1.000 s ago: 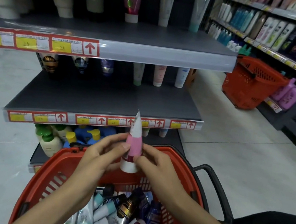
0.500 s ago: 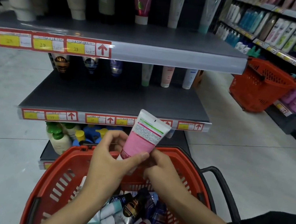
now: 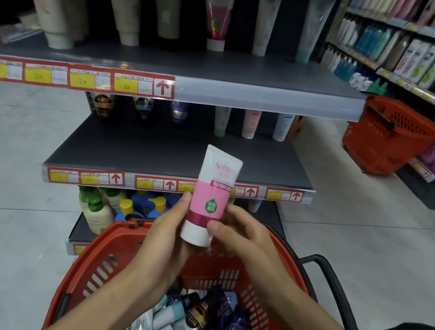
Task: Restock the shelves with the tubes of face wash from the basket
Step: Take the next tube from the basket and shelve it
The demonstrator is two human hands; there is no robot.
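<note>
A pink and white face wash tube [image 3: 210, 197] stands cap-down above the red basket [image 3: 112, 259], its front label toward me. My left hand [image 3: 168, 239] holds it from the left and below. My right hand [image 3: 237, 232] pinches its lower right side near the white cap. The basket holds several more tubes [image 3: 195, 322] in a heap. Ahead, the middle shelf [image 3: 156, 153] has a row of tubes at its back and a bare front. The top shelf [image 3: 197, 63] carries several tall tubes, one of them a pink tube [image 3: 217, 15].
A second red basket [image 3: 390, 134] stands on the floor at the right, beside an aisle shelf of bottles [image 3: 429, 63]. Pump bottles [image 3: 97, 206] fill the bottom shelf behind my basket. A black handle [image 3: 334, 284] arcs from the basket's right side.
The tube has been turned in my hands from edge-on, to its back label, to its front label. The view has moved closer to the shelves.
</note>
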